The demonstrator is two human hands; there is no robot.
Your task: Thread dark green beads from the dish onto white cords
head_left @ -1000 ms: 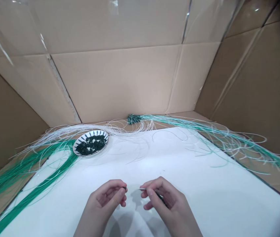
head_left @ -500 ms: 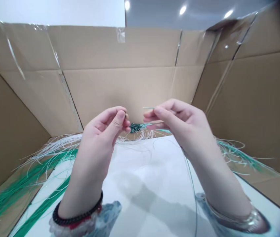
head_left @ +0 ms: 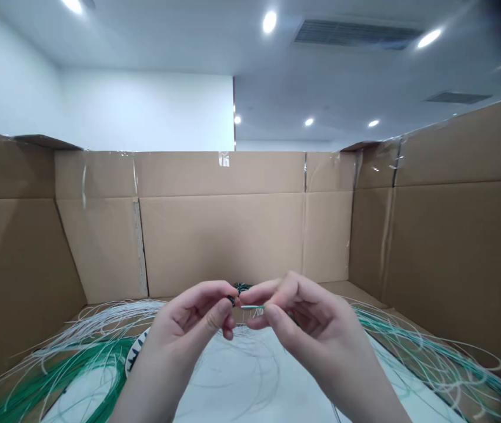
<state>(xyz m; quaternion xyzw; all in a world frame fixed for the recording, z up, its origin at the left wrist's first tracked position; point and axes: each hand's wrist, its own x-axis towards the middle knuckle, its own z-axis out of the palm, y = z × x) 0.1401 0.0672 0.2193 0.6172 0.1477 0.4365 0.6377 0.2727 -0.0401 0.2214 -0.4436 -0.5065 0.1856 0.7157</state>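
Note:
My left hand (head_left: pixel 184 338) is closed in a pinch on a small dark piece (head_left: pixel 231 300), which shows between thumb and forefinger; most of it is hidden. Close beside it, my right hand (head_left: pixel 321 329) pinches a thin green wire (head_left: pixel 253 306) between thumb and fingers. The wire's free end points left toward the dark piece, and a narrow gap seems to lie between them. Behind the fingertips is a dark green bundle (head_left: pixel 242 287), partly covered by the hands. Both hands are raised over a white work surface (head_left: pixel 233 382).
White wires (head_left: pixel 113 320) and green wires (head_left: pixel 69 364) spread along the left side. More green and white wires (head_left: pixel 427 341) lie at the right. A round white item with dark marks (head_left: pixel 134 352) sits by my left forearm. Cardboard walls (head_left: pixel 224 235) enclose the surface.
My hands have come together, bringing the wire's end close to the small dark piece. The view has tilted upward, so more ceiling shows and the hands appear lower.

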